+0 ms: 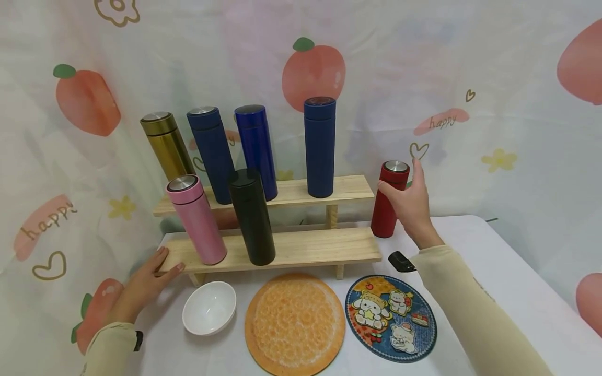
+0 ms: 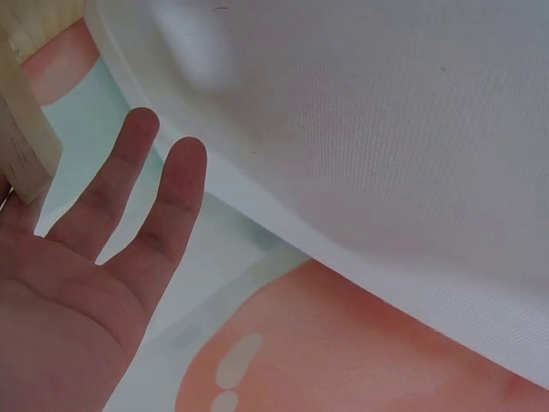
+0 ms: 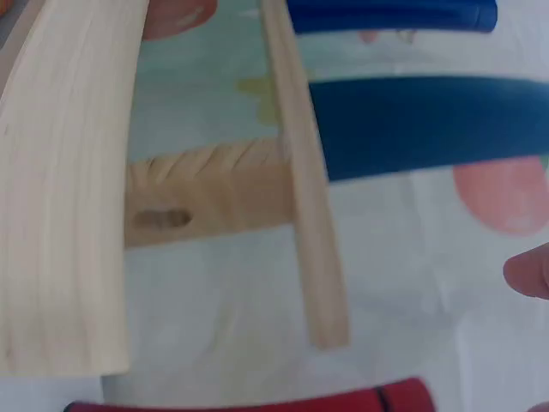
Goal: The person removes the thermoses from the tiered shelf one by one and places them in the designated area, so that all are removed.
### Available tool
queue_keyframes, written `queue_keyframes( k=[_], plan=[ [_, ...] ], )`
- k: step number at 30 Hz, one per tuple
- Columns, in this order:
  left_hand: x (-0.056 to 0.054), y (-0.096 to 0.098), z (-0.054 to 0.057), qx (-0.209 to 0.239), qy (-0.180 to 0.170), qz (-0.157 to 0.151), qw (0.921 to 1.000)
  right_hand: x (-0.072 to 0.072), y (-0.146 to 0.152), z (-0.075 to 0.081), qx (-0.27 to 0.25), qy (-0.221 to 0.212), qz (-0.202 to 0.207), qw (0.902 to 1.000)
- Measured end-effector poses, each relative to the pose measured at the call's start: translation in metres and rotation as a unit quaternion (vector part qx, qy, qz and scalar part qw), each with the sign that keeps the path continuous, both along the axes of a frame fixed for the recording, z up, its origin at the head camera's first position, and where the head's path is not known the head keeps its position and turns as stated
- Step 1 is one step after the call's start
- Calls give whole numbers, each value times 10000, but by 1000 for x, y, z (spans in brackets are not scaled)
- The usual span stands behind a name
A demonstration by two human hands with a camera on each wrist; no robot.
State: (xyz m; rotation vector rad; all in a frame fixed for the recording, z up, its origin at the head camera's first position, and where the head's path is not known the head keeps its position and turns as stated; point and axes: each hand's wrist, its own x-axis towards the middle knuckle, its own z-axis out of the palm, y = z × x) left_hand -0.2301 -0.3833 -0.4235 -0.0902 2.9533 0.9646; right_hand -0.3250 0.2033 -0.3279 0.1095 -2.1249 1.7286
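A red thermos bottle (image 1: 388, 203) with a silver lid stands on the table right of the wooden rack. Beside its upper part is my right hand (image 1: 410, 201), thumb in front of the lid area and fingers raised and spread. In the right wrist view the bottle's red side (image 3: 257, 407) shows at the bottom edge, with a fingertip (image 3: 530, 271) apart from it. My left hand (image 1: 143, 286) touches the left end of the rack's lower shelf (image 1: 324, 245). In the left wrist view two straight fingers (image 2: 171, 206) extend past the wood (image 2: 26, 142); the others are partly hidden.
Pink (image 1: 199, 222) and black (image 1: 252, 219) bottles stand on the lower shelf. The upper shelf (image 1: 350, 187) bears gold (image 1: 169, 149), blue (image 1: 256, 151) and dark blue (image 1: 320, 151) bottles. In front lie a white bowl (image 1: 209, 308), an orange round mat (image 1: 294, 324) and a cartoon mat (image 1: 423, 342).
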Motion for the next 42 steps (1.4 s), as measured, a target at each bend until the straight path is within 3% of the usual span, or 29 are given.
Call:
queue_keyframes(
  k=[5, 10, 19, 27, 33, 42],
  plan=[
    [1, 0, 0, 18, 4, 14, 10000, 16, -23, 14, -177, 452, 337, 9983],
    [-1, -1, -1, 10, 20, 14, 10000, 31, -48, 23, -780, 747, 1073, 9883],
    [-2, -2, -4, -7, -11, 47, 10000, 48, -91, 26, -1730, 285, 2409, 9546],
    [-1, -2, -3, 8, -45, 74, 10000, 54, -130, 23, -1689, 30, 3084, 9361],
    [0, -2, -4, 4, 125, 25, 9999, 50, -157, 15, -1429, -253, 3342, 9313],
    [0, -1, -4, 59, 109, 53, 9999, 43, -186, 3, -1049, -700, 3649, 9225]
  ],
)
